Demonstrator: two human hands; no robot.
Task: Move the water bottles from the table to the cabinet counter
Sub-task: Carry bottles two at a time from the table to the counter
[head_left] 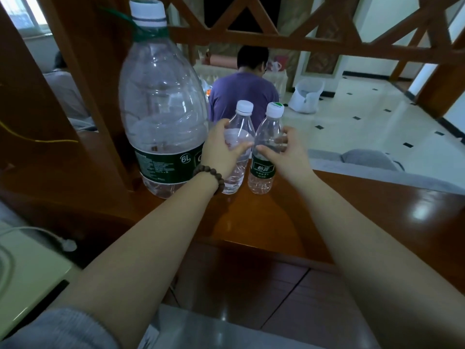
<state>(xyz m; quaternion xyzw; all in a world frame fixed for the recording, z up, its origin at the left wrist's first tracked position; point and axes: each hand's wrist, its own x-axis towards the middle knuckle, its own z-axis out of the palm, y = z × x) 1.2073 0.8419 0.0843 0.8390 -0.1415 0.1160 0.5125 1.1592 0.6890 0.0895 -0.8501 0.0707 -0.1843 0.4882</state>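
A single wide-angle camera is riding on the person's head, looking forward and down along both forearms. It is sitting close over the wooden counter (289, 210), facing through the lattice screen (276, 39) into the tiled room (364, 117) beyond; straight edges are bowing near the frame's borders.

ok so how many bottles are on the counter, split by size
large bottle, 6L label: 1
small bottles: 2, the clear-label bottle held by the left hand and the green-label bottle held by the right hand
total: 3 bottles, all standing on the wooden counter
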